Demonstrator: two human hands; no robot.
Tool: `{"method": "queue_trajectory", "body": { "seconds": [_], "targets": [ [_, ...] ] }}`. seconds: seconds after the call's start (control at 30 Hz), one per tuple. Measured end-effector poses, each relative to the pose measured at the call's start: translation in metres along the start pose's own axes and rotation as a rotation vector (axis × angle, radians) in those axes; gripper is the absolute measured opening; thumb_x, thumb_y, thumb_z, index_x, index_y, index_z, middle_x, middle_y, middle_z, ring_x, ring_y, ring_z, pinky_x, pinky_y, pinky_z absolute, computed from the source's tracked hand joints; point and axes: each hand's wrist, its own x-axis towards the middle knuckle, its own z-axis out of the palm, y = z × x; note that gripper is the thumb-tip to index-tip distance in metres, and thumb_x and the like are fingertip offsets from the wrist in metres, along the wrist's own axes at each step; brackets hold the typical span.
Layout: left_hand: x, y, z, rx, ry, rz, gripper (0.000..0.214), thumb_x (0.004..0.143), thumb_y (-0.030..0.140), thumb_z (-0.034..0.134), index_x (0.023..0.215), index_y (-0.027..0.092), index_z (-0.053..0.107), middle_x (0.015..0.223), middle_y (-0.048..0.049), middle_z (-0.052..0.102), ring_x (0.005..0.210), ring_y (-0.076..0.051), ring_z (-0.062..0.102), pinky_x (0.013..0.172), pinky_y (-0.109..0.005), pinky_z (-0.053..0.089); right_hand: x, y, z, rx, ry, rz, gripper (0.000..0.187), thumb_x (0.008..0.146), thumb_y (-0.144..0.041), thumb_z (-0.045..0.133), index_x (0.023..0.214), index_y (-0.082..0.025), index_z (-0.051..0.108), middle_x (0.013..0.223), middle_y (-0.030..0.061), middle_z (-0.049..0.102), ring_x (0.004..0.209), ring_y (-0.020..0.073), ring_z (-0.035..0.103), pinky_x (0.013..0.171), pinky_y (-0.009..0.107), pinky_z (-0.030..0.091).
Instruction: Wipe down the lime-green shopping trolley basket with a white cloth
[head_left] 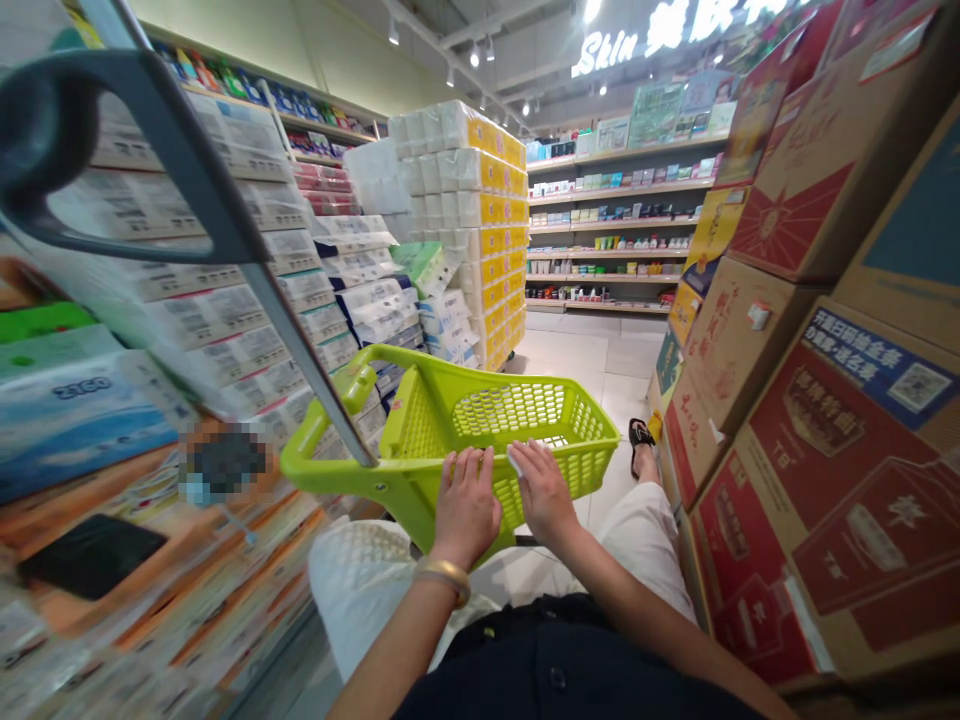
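Note:
A lime-green shopping cart (pixel 480 465) with perforated plastic basket walls stands between my knees. My left hand (pixel 469 510), with a gold bangle at the wrist, rests on the cart's near rim, its fingers bent over the edge. Just right of it, my right hand (pixel 545 495) lies on the same rim with fingers together. A small white piece, like a tissue or wipe (pixel 514 461), shows at the edge of the right fingers; most of it is hidden. From the cart's left end a metal pole rises to a dark grey handle (pixel 187 150).
Stacked cartons (pixel 780 350) line the right side. Wrapped paper packs (pixel 457 220) and other packages stand left and behind the cart. A black phone (pixel 94 555) lies on packages at lower left. Product shelves (pixel 615 225) stand beyond the tiled floor (pixel 577 345).

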Motion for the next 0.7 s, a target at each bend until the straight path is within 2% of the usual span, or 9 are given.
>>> {"method": "queue_trajectory", "body": {
  "seconds": [0.07, 0.13, 0.3, 0.37, 0.53, 0.7],
  "targets": [
    [0.000, -0.001, 0.000, -0.001, 0.002, 0.004, 0.060, 0.077, 0.020, 0.057, 0.136, 0.012, 0.049, 0.126, -0.0140, 0.058, 0.127, -0.029, 0.045, 0.117, -0.047, 0.026, 0.003, -0.010, 0.003, 0.043, -0.068, -0.071, 0.053, 0.089, -0.008, 0.039, 0.138, -0.022, 0.054, 0.139, 0.0062, 0.059, 0.136, 0.0209, 0.046, 0.116, 0.047, 0.035],
    [0.000, -0.001, 0.000, 0.002, 0.002, 0.009, 0.061, 0.077, 0.020, 0.057, 0.136, 0.013, 0.048, 0.126, -0.0136, 0.058, 0.127, -0.029, 0.045, 0.117, -0.047, 0.026, 0.004, -0.006, 0.000, 0.046, -0.072, -0.073, 0.052, 0.089, -0.008, 0.039, 0.136, -0.023, 0.055, 0.137, 0.0059, 0.060, 0.134, 0.0198, 0.049, 0.116, 0.045, 0.036],
    [0.000, -0.001, 0.000, 0.013, 0.002, 0.009, 0.062, 0.077, 0.021, 0.056, 0.138, 0.013, 0.046, 0.126, -0.0132, 0.058, 0.127, -0.029, 0.045, 0.118, -0.047, 0.025, -0.001, 0.029, -0.012, -0.051, 0.082, 0.114, 0.046, 0.089, -0.010, 0.039, 0.127, -0.021, 0.063, 0.127, 0.0092, 0.066, 0.131, 0.0235, 0.051, 0.115, 0.051, 0.034],
    [0.001, 0.000, 0.000, 0.008, 0.002, 0.005, 0.061, 0.077, 0.021, 0.056, 0.137, 0.014, 0.046, 0.126, -0.0132, 0.058, 0.127, -0.029, 0.045, 0.117, -0.047, 0.025, 0.000, 0.024, -0.010, -0.054, 0.069, 0.124, 0.047, 0.088, -0.009, 0.039, 0.127, -0.020, 0.063, 0.128, 0.0093, 0.066, 0.132, 0.0242, 0.050, 0.116, 0.052, 0.032],
    [0.001, 0.000, 0.000, -0.007, -0.013, 0.005, 0.061, 0.077, 0.020, 0.055, 0.137, 0.014, 0.047, 0.128, -0.0137, 0.058, 0.129, -0.029, 0.044, 0.117, -0.048, 0.025, 0.004, -0.008, 0.000, 0.026, -0.085, -0.047, 0.053, 0.088, -0.009, 0.041, 0.136, -0.024, 0.055, 0.139, 0.0052, 0.059, 0.135, 0.0207, 0.047, 0.117, 0.046, 0.032],
    [0.000, -0.001, 0.000, -0.008, -0.013, 0.008, 0.063, 0.077, 0.019, 0.055, 0.139, 0.014, 0.045, 0.129, -0.0132, 0.057, 0.129, -0.029, 0.044, 0.118, -0.048, 0.024, 0.001, 0.022, -0.009, -0.018, 0.041, 0.072, 0.047, 0.089, -0.009, 0.039, 0.128, -0.022, 0.061, 0.130, 0.0080, 0.065, 0.131, 0.0226, 0.052, 0.116, 0.050, 0.032]
  ]
}}
